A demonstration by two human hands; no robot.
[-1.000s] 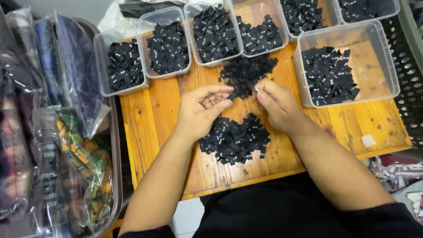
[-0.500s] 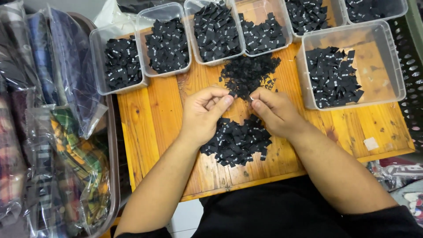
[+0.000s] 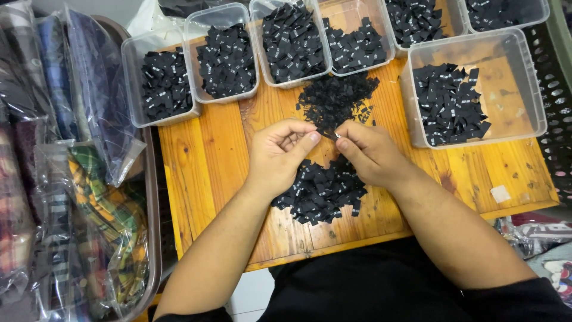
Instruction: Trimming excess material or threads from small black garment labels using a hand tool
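Both hands meet over the middle of the wooden bench (image 3: 202,173). The left hand (image 3: 279,156) has its fingers curled, thumb and forefinger pinched together; the right hand (image 3: 370,152) pinches toward it from 3 o'clock, and between the two sets of fingertips sits one small black label (image 3: 329,135) — gripped by both, though too small to tell how it is turned.

Just below the hands, at 6 o'clock, lies a loose heap of black labels (image 3: 322,191) with tiny white marks, touching the underside of both wrists. At 12 o'clock, just beyond the fingertips, a second, darker pile of black scraps (image 3: 336,98) spreads on the wood.

Clear plastic tubs of sorted black labels line the far edge: one at 10 o'clock (image 3: 134,77), more from 11 to 1 o'clock, and a larger tub (image 3: 524,89) at 2 o'clock, about half covered. At 9 o'clock, off the bench, a brown tray (image 3: 154,238) holds folded checked fabrics in clear bags (image 3: 101,220)
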